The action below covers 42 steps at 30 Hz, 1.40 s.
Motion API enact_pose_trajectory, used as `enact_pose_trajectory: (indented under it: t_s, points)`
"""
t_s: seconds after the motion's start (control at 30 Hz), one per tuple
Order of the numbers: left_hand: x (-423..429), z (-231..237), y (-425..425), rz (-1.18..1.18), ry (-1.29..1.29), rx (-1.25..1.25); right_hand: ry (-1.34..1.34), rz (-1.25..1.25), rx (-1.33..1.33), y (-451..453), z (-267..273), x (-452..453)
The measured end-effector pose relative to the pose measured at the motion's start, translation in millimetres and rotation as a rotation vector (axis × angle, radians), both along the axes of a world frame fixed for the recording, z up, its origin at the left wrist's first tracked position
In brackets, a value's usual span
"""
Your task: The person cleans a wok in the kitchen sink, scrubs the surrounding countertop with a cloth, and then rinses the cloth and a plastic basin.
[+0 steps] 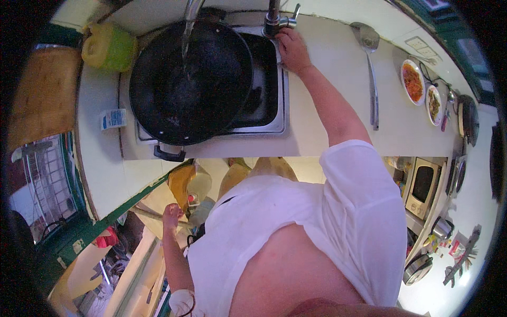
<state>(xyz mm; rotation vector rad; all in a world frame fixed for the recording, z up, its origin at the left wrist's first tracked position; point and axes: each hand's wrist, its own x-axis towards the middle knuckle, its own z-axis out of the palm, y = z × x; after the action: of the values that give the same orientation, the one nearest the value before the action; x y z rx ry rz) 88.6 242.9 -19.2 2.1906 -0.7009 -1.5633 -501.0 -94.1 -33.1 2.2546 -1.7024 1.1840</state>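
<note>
A large black wok (190,85) rests over the sink (283,107), covering its left part. Water (185,51) runs from the spout (193,10) down into the wok. My right hand (294,52) reaches to the back right corner of the sink, its fingertips against the base of the metal faucet (273,25). The faucet's lever stands above that hand, apart from it. At my left side, below the counter's level, hangs my left hand (172,215) with loosely curled fingers. No object shows in it, but its palm side is partly hidden. The wok's near handle (169,153) points toward me.
A yellow-green plastic jug (109,47) stands left of the wok, near a small white-and-blue packet (113,119). To the right lie a metal spatula (372,75) and two plates of food (413,82). A wooden board (45,95) is at far left. A microwave (423,186) sits at right.
</note>
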Motion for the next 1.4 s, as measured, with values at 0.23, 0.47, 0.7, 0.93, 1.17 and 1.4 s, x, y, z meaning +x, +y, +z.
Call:
enact_pose_trajectory:
  t_s: [0.23,0.47,0.7,0.93,1.17,1.4]
  points:
    - [6,-5,-5,-0.075,0.006,0.005,0.273,-0.061,0.007,14,-2,4]
    - [12,-7,-25,-0.209,-0.030,0.007,-0.024,-0.062,0.454,36,24,22]
    - [27,2,-37,-0.276,-0.030,0.024,0.575,-0.161,0.119,36,14,42]
    - [67,-34,-21,-0.201,0.069,-0.048,0.486,0.031,0.356,123,7,61]
    - [81,-58,2,-0.122,0.087,0.040,0.099,-0.121,0.201,220,13,144]
    - [86,-56,-10,-0.211,0.079,-0.039,0.035,0.052,0.207,207,14,221]
